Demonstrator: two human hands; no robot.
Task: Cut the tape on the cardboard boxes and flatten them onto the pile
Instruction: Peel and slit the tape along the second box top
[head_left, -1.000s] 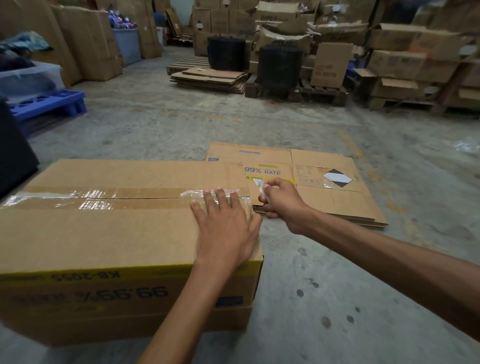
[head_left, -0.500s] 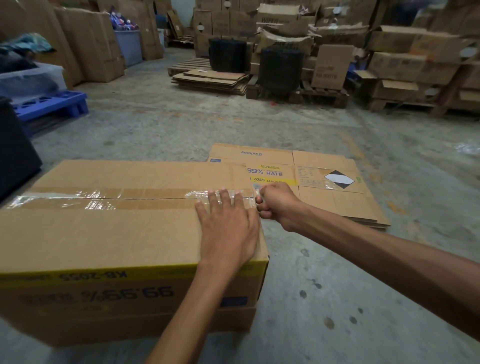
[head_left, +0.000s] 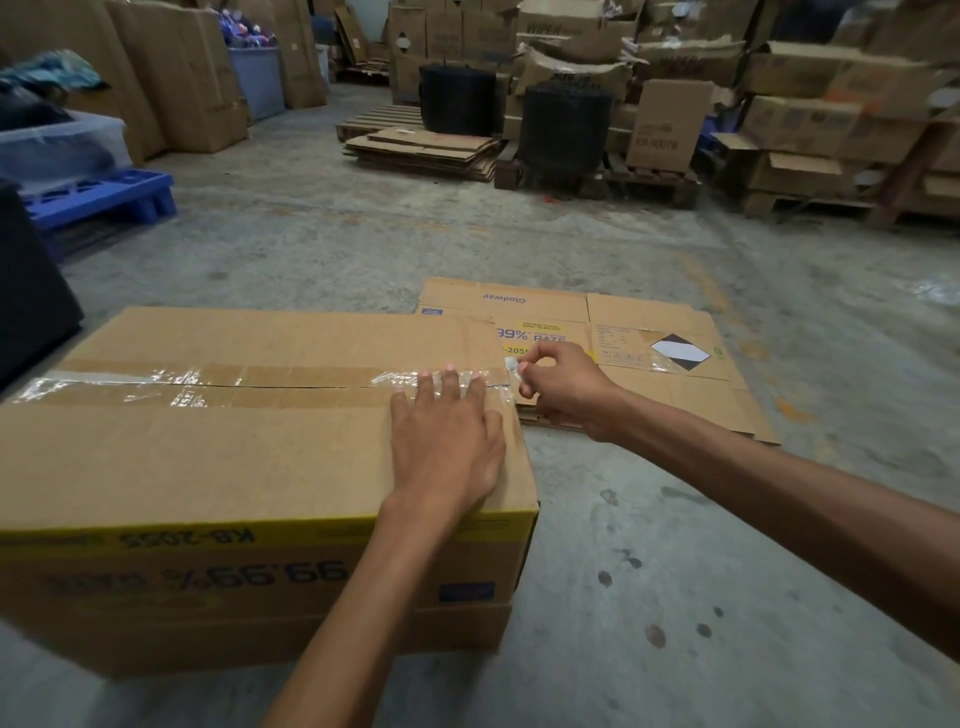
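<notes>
Here the left hand (head_left: 447, 447) lies flat, fingers straight, on the sealed cardboard box (head_left: 208, 457), fingertips over the clear tape (head_left: 208, 382). Just beside it, the right hand (head_left: 558, 384) pinches the tape's whitish end. Beyond the right hand lie flattened boxes (head_left: 649, 322).

We see a grey concrete floor (head_left: 623, 545). On it stands a cardboard box (head_left: 208, 467), a pile of flattened boxes (head_left: 649, 395) just beyond it, and a blue pallet (head_left: 104, 200) at the left edge.

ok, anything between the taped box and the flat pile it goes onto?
Nothing visible. The flattened pile lies on the floor just past the box, at its right end; only the right hand, pinching a small white item, hangs over its near edge.
</notes>
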